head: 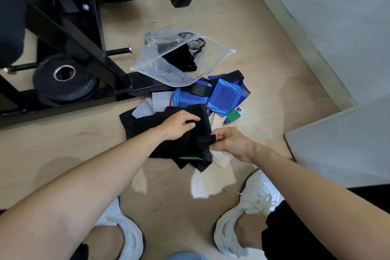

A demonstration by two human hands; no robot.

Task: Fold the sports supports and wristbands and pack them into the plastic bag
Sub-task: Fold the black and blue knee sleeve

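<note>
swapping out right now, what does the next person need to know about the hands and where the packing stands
Left hand pinches the black support lying on the floor. Right hand pinches its black strap.
The plastic bag lies beyond the pile and already holds black items.
Done: those items are bagged.
Left: finish folding the black support, fold the blue supports, and bag them all.
I cannot tell what the pale pieces under the pile are.

Two blue supports [229, 96], one plastic bag [152, 63], two hands [179, 125], two white shoes [256, 198].
</note>
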